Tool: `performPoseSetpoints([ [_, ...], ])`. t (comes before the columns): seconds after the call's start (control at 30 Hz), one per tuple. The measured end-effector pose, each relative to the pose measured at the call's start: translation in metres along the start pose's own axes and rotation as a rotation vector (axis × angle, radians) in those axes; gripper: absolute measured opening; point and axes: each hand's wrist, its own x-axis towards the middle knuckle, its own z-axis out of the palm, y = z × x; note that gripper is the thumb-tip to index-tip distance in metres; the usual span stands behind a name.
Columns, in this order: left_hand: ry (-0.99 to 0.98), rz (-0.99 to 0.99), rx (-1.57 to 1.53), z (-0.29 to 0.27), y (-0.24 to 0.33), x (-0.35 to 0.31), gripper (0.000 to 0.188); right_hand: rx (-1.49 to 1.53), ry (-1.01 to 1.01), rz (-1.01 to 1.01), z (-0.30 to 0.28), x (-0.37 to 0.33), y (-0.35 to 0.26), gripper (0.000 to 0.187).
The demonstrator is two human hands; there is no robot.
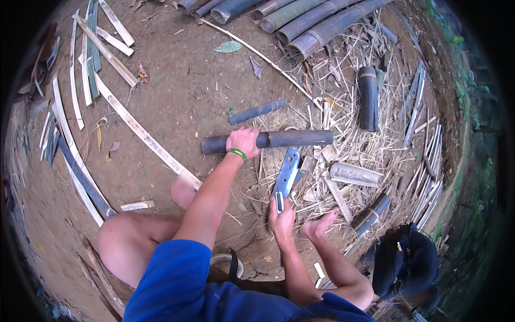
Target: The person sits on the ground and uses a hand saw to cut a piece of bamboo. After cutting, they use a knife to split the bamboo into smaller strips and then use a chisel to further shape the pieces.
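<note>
My left hand [244, 141], with a green band at the wrist, is wrapped round a dark bamboo tube [303, 138] left of its middle. The tube lies crosswise in front of me, with a joint ring just right of the hand. Lower and to the right, my right hand [282, 217] grips a cleaver [288, 170] by its handle. Its broad grey blade with holes points up toward the tube, and the tip ends just below it. Beyond the tube lies a thinner dark bamboo piece [257, 111].
Long split bamboo strips [137, 129] lie on the dirt at the left. Whole bamboo poles [332, 27] are stacked at the far side. Shavings, an upright-lying dark tube [368, 99], a split half [356, 174] and a short tube [372, 214] lie right. Dark cloth [402, 260] sits lower right.
</note>
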Motion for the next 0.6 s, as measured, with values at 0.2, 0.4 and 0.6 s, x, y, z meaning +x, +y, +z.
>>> performPoseSetpoints([
  [0.2,-0.024,0.019,-0.018,0.003,0.003,0.003,0.030,-0.002,-0.071,0.100,0.018,0.060,-0.041,0.037],
  [0.4,-0.025,0.008,-0.004,0.000,0.003,-0.010,0.031,-0.037,-0.014,0.030,0.010,0.004,-0.002,0.036],
  [0.6,-0.097,-0.032,0.005,-0.011,0.003,0.005,0.034,0.003,-0.028,0.029,0.011,0.015,-0.011,0.037],
])
